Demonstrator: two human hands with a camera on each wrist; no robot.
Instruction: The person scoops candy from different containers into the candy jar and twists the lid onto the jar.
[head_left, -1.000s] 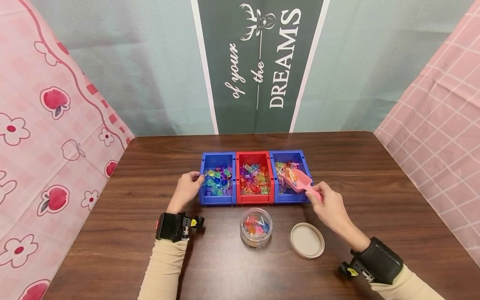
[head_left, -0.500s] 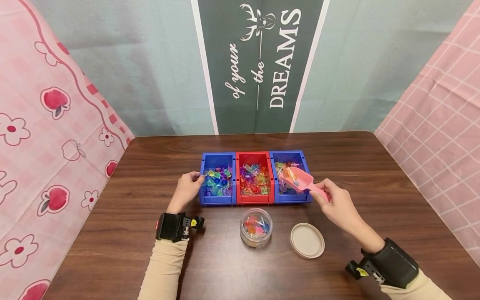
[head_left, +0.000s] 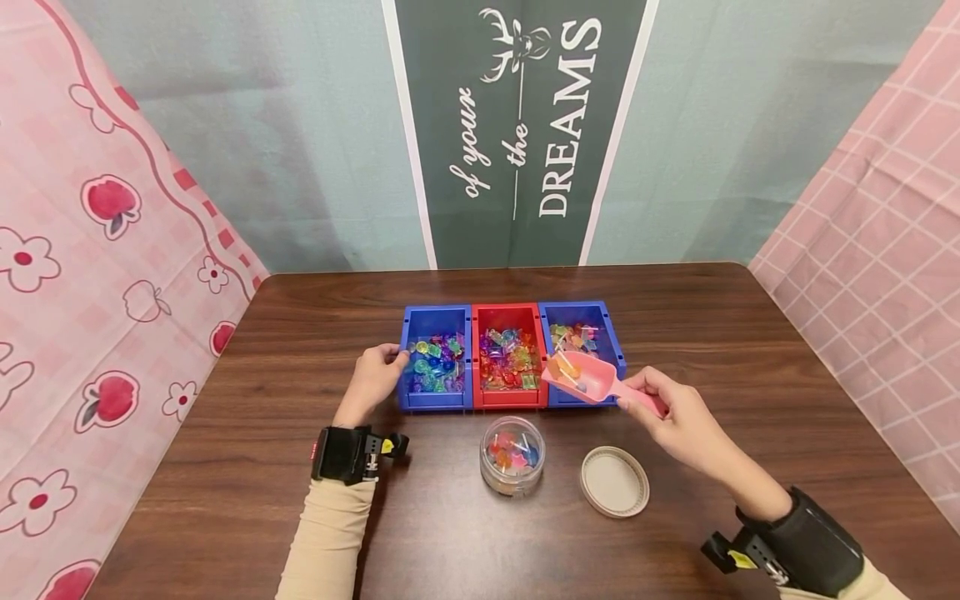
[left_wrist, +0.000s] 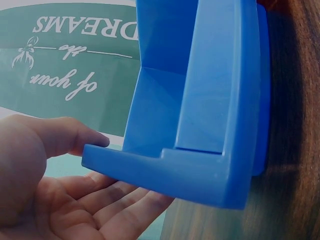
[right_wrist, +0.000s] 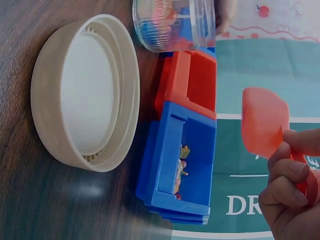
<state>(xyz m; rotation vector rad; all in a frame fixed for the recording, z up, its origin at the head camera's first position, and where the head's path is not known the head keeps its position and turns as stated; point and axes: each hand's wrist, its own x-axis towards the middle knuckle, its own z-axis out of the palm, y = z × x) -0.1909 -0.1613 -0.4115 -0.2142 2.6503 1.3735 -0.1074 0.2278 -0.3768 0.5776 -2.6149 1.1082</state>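
Three bins are lined up behind the open jar, the left blue bin steadied by the left hand gripping its wall, while a loaded pink scoop, pinched in the right hand, is judged ready for tipping over the jar.

This looks like a staged recording corner rather than a lived-in room. A dark wooden surface stands closed in by hung cloths: a grey-green backdrop behind, a pink cloth printed with apples and flowers to the left, and a pink checked cloth to the right. A dark green banner with a deer head and the words "of your the DREAMS" hangs at the centre. The person wears black wrist-mounted camera straps, which fits a data-collection setup.
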